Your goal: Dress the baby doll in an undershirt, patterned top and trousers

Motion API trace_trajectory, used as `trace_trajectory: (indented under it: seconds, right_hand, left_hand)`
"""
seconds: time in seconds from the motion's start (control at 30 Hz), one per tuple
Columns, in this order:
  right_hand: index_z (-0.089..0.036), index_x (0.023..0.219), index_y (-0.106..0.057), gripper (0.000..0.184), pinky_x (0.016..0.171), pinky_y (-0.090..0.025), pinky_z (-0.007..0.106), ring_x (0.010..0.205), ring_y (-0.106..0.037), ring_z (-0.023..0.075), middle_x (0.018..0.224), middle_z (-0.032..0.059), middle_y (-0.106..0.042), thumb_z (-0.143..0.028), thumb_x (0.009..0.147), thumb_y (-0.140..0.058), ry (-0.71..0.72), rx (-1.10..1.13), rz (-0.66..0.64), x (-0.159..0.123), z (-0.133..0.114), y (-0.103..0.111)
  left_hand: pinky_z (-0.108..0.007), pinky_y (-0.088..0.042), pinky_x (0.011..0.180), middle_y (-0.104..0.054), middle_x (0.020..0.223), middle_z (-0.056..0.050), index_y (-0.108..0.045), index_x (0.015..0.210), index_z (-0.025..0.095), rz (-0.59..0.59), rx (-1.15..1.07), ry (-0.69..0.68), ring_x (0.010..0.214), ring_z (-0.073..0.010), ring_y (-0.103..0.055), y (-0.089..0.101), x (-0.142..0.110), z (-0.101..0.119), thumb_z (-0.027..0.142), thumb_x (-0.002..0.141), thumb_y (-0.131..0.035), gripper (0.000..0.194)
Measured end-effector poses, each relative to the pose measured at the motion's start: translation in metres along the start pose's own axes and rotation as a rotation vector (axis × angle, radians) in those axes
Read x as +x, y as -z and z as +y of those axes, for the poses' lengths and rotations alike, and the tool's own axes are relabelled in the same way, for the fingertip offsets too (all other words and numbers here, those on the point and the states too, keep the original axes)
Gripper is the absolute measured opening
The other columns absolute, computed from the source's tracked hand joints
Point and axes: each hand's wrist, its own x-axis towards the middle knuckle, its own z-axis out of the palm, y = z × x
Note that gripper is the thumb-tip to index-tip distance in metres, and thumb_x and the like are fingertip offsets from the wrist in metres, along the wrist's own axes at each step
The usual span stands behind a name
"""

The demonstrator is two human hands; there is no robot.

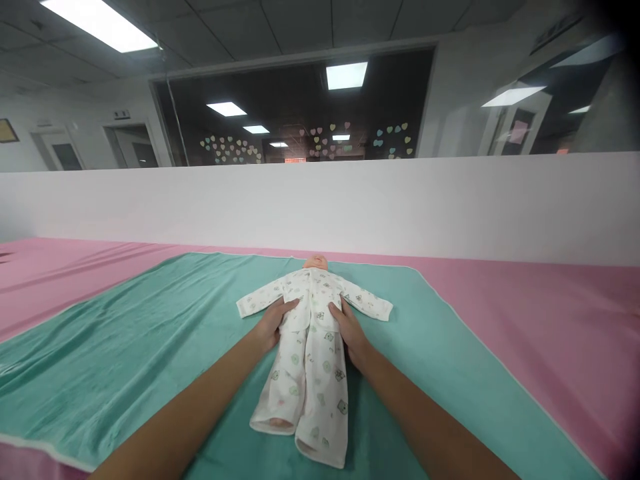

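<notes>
A baby doll (316,262) lies on its back on a teal blanket (165,320), its head at the far end. It wears a white printed top (299,283) with both sleeves spread outward, and matching white trousers (326,373) whose legs point toward me. My left hand (274,323) grips the doll's waist on the left, thumb on the front of the top. On the opposite side my right hand (351,331) holds the waist the same way. The other fingers of both hands are mostly hidden beside or under the doll. Part of a foot shows inside the left trouser cuff.
Pink cloth (550,313) surrounds the teal blanket, which has wrinkles on its left side. A low white wall (320,207) runs behind the far edge. Beyond it are a dark window (295,93) with heart stickers, doors and ceiling lights.
</notes>
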Motion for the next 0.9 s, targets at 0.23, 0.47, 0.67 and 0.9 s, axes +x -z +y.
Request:
trace_trajectory:
  seconds: [0.23,0.47,0.67,0.9]
  right_hand:
    - [-0.032,0.139,-0.028,0.066,0.105,-0.034,0.032,0.129,-0.027,0.0173,0.141,-0.0060,-0.021,-0.048,0.082,-0.058,0.023,-0.017,-0.006,0.017,0.011,0.029]
    - [-0.025,0.135,-0.034,0.068,0.097,-0.041,0.035,0.121,-0.039,0.0205,0.139,0.0028,-0.028,-0.027,0.072,-0.059,0.053,-0.128,-0.070,0.013,0.025,0.060]
    - [-0.020,0.126,-0.043,0.055,0.084,-0.045,0.030,0.100,-0.053,0.0190,0.119,0.0062,-0.050,-0.021,0.072,-0.056,0.167,-0.768,-0.030,0.007,0.018,0.050]
    - [-0.017,0.087,-0.051,0.015,0.070,-0.039,0.026,0.084,-0.054,0.0185,0.094,0.0043,-0.058,-0.026,0.087,-0.039,0.214,-1.147,0.132,0.015,0.013,0.040]
  left_hand:
    - [-0.035,-0.051,0.081,-0.062,0.111,-0.012,-0.051,0.119,0.017,-0.053,-0.093,-0.065,0.095,-0.0244,-0.062,0.002,0.026,-0.018,0.035,0.074,-0.064,0.051]
    - [-0.032,-0.051,0.075,-0.058,0.117,-0.010,-0.043,0.128,0.019,-0.005,0.150,-0.081,0.089,-0.0203,-0.062,0.041,0.026,-0.020,0.019,0.074,-0.056,0.056]
    - [-0.035,-0.043,0.088,-0.055,0.122,-0.007,-0.047,0.126,0.024,-0.033,0.971,-0.382,0.108,-0.0256,-0.051,0.044,0.024,-0.019,0.024,0.073,-0.057,0.054]
    - [-0.041,-0.039,0.089,-0.055,0.120,-0.008,-0.052,0.119,0.025,0.096,1.418,-0.333,0.111,-0.0286,-0.048,0.035,0.021,-0.027,0.033,0.080,-0.050,0.040]
